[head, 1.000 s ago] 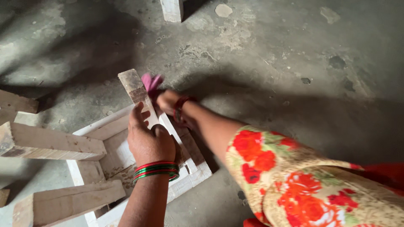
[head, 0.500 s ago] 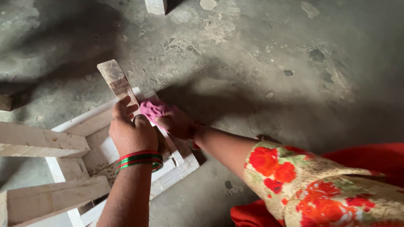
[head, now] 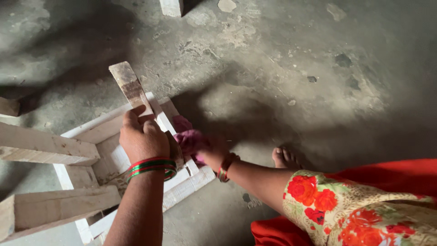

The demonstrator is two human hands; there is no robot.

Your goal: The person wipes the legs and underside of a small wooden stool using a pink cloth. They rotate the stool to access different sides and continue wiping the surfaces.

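An upturned white wooden stool (head: 191,182) lies on the concrete floor with its legs pointing up. My left hand (head: 143,139), with red and green bangles at the wrist, grips one leg (head: 129,86) about halfway down. My right hand (head: 211,152) holds a pink cloth (head: 186,136) pressed against the lower part of that same leg, near the stool's frame. The right fingers are partly hidden by the cloth.
Two other stool legs (head: 41,146) (head: 54,207) jut out at the left. A pale block (head: 172,7) stands at the top edge. My bare foot (head: 284,158) rests on the floor right of the stool. The floor is stained grey concrete.
My right hand and the pink cloth have slid from the top of the leg down to its base. My left hand has kept its grip on the leg.
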